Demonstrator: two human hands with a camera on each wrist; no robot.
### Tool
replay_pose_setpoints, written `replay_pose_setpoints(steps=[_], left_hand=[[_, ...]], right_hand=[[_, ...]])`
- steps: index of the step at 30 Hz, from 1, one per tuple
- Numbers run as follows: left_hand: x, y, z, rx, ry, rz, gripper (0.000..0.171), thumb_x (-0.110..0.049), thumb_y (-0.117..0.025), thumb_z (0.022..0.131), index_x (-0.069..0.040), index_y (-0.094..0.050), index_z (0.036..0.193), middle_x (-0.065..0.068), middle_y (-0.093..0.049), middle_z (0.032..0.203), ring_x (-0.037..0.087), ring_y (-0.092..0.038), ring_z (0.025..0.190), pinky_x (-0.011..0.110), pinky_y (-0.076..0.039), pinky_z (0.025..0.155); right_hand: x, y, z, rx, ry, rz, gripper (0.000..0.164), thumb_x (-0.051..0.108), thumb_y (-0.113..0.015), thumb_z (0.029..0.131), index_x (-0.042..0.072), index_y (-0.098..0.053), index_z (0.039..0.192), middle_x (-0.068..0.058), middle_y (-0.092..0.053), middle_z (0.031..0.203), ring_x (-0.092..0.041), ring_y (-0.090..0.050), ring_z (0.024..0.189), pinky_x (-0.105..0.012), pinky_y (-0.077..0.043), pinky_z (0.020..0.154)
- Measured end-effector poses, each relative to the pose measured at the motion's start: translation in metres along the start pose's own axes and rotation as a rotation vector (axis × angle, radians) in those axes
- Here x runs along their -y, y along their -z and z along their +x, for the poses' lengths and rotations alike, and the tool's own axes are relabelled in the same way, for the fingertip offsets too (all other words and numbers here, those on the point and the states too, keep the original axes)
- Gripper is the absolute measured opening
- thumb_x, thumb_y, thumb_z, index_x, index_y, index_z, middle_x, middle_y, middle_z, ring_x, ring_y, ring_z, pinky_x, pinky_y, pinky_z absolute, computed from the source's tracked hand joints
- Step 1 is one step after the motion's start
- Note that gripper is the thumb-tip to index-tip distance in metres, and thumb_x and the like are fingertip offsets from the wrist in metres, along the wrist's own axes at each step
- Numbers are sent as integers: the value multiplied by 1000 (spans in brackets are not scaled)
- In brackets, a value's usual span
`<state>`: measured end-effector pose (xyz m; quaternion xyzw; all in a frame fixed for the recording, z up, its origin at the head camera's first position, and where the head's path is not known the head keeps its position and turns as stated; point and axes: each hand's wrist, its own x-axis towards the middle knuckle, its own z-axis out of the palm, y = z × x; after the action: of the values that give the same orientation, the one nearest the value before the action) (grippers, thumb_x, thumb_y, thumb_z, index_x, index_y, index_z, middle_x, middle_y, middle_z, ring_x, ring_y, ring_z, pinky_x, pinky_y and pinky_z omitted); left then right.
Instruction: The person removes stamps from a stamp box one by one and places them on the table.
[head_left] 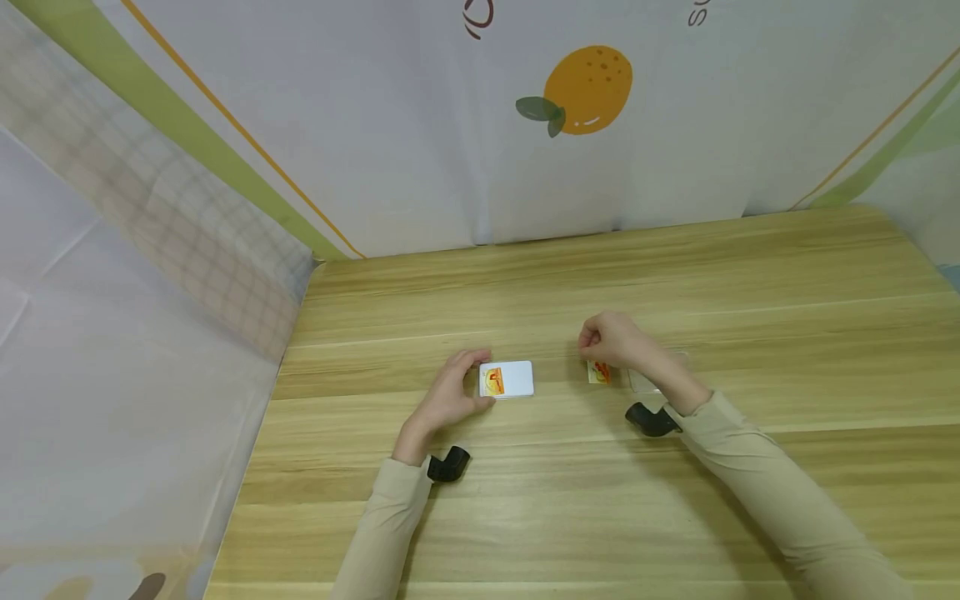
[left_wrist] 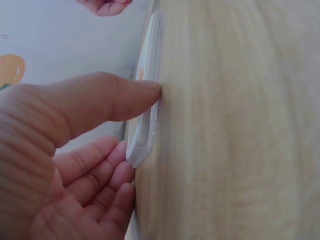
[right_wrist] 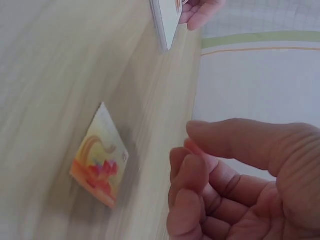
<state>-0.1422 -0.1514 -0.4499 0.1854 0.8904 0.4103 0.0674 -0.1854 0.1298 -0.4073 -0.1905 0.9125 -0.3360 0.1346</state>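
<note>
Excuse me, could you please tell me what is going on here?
A person's left hand grips a flat white case by its edges, with an orange-and-yellow stamp showing on its face. The right hand, seemingly holding nothing, hovers by a second stamp lying on the wooden table.

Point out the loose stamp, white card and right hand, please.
Loose stamp (right_wrist: pixel 101 159), right wrist view: middle of its printed face.
White card (head_left: pixel 518 377), head view: its blank part.
Right hand (head_left: pixel 616 340), head view: back of the hand.
</note>
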Motion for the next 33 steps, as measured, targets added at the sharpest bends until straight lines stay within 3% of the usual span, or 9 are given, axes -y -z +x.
replay_pose_setpoints(steps=[33], left_hand=[[0,0,2,1,4,-2,66,3,-78,69,4,-50,128,14,-53,126,29,-47,117,40,-36,104]], right_hand=[[16,-6,6,3,29,65,4,3,-65,82,1,-63,79,-3,-58,67,-13,-50,61,-25,-44,57]])
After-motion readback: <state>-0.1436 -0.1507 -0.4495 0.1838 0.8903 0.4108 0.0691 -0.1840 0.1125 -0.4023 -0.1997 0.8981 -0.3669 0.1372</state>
